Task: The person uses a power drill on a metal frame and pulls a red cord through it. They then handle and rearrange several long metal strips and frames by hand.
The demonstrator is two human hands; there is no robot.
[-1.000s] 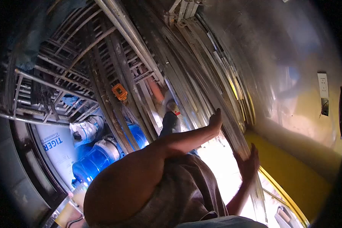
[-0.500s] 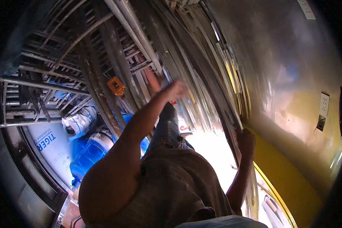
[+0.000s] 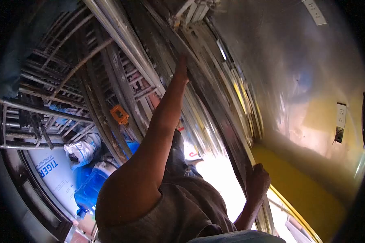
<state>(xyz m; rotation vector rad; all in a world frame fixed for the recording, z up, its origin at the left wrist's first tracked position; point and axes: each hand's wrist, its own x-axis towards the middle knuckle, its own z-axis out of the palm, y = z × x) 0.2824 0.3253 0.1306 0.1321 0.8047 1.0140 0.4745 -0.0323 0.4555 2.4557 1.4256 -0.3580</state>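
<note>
A long dark metal bar [image 3: 225, 115] runs diagonally from the upper middle down toward my right side. My right hand [image 3: 258, 180] is closed around its lower part, beside the yellow lower wall. My left arm stretches far forward, and my left hand [image 3: 183, 69] is against the bar's upper part. Its fingers are dim and seen end-on, so their grip is not clear. Several other long metal profiles [image 3: 198, 131] stand close together behind and beside the bar.
A metal wall with a power outlet [image 3: 341, 115] is on the right. On the left are metal racks [image 3: 48, 115], an orange tool [image 3: 119, 114], blue water jugs [image 3: 91, 188] and a white panel marked TIGER [image 3: 48, 174]. Bright floor [image 3: 219, 174] shows below.
My left hand has moved up and forward from beside the bar to against its upper part. My right hand keeps hold and appears lower in view. The camera view has shifted slightly.
</note>
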